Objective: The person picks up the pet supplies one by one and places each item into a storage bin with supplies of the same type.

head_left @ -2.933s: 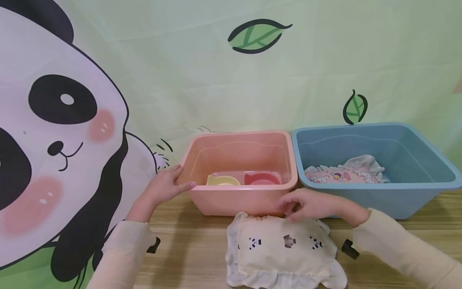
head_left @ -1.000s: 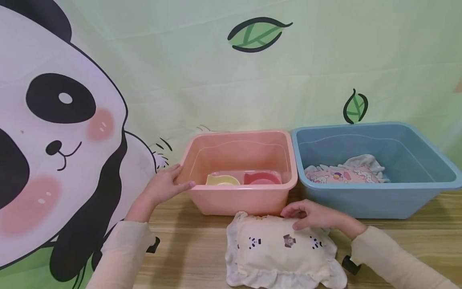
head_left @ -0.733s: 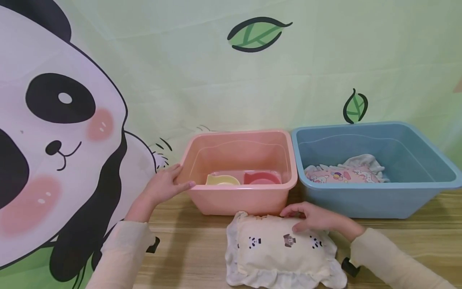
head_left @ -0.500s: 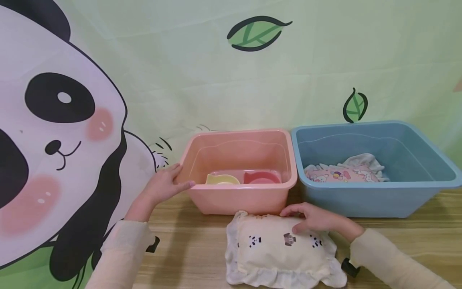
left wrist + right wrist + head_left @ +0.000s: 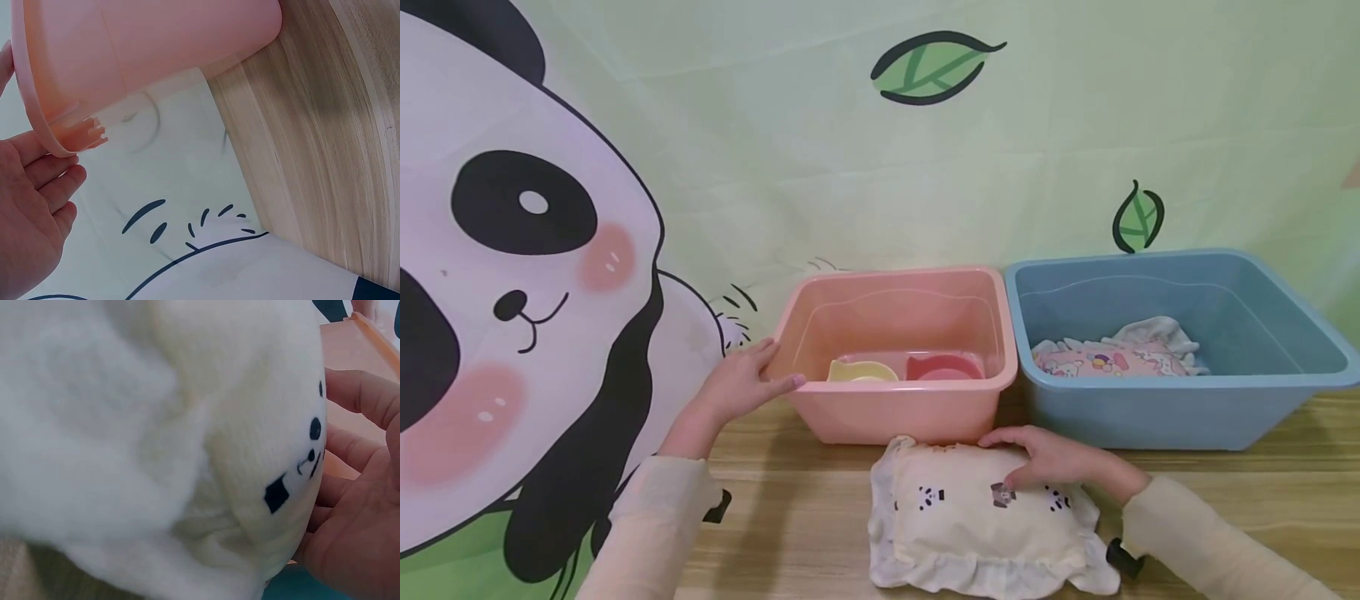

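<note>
A cream pillow (image 5: 970, 525) with a ruffled edge and animal faces lies on the wooden table before the tubs. My right hand (image 5: 1052, 458) rests on its back right part, thumb and fingers spread apart. In the right wrist view the fingers (image 5: 356, 394) lie along the pillow's printed face. My left hand (image 5: 741, 383) holds the left front corner of the pink tub (image 5: 895, 417), thumb over the front rim. The left wrist view shows its fingers (image 5: 59, 178) bent at the rim. A yellow dish (image 5: 861, 372) and a red dish (image 5: 945, 367) sit inside that tub.
A larger blue tub (image 5: 1150, 417) stands right beside the pink one and contains a pink ruffled pillow (image 5: 1120, 358). Behind both hangs a pale green cloth (image 5: 775, 125) printed with a panda and leaves. The wooden table (image 5: 775, 542) extends to the front.
My right hand has come down from in front of the pink tub onto the pillow, and its fingers have spread. The left hand has stayed at the tub's corner.
</note>
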`<state>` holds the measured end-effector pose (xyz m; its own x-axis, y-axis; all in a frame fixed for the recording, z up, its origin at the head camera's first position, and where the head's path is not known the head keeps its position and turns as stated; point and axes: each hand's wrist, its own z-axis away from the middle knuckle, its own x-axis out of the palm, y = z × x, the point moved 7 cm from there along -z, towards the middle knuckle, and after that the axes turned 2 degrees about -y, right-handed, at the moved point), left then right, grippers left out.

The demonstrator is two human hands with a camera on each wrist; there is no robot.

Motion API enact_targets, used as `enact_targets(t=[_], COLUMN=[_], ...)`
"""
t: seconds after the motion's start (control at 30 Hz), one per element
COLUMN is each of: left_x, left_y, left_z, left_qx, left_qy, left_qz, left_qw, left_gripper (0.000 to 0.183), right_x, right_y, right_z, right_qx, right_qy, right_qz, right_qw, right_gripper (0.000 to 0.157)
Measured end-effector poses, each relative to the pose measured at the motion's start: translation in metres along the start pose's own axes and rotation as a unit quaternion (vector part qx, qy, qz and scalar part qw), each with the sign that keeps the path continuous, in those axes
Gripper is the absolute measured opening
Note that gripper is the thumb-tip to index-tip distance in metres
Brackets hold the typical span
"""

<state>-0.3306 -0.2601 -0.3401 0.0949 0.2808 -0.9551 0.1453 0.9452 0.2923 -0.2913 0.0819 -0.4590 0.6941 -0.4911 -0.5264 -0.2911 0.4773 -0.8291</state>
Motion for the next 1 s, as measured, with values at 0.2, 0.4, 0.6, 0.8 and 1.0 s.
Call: enact_targets(t=[0.2,0.4,0.6,0.8,1.0], left_x=[-0.0006,0.0001,0.0000,-0.0001,0.0008], left_y=[-0.0002,-0.0013,-0.0006,-0.0002,-0.0019], left_z=[-0.0003,-0.0010,-0.0005,-0.0004,-0.0014], left_qx=[-0.003,-0.006,-0.003,-0.001,-0.004], left_qy=[-0.002,-0.003,-0.002,-0.003,-0.001], left_qz=[0.001,0.002,0.002,-0.005,-0.001], left_qw=[1.0000,1.0000,1.0000,1.0000,1.0000], left_gripper=[0.098,0.098,0.097,0.098,0.098], right_x=[-0.0004,0.0017,0.0039,0.0051,0.0058], right_y=[0.0019,0.0055,0.0079,0.0067,0.0047], right_z=[-0.0015,-0.0029,-0.0045,-0.0049,-0.0042], right_qx=[0.013,0.035,0.049,0.046,0.027], right_qy=[-0.005,-0.017,-0.027,-0.033,-0.036], right_qz=[0.000,-0.019,-0.026,-0.018,-0.013], right_qw=[1.000,0.999,0.998,0.998,0.999], right_gripper=[0.052,0.056,0.055,0.052,0.049])
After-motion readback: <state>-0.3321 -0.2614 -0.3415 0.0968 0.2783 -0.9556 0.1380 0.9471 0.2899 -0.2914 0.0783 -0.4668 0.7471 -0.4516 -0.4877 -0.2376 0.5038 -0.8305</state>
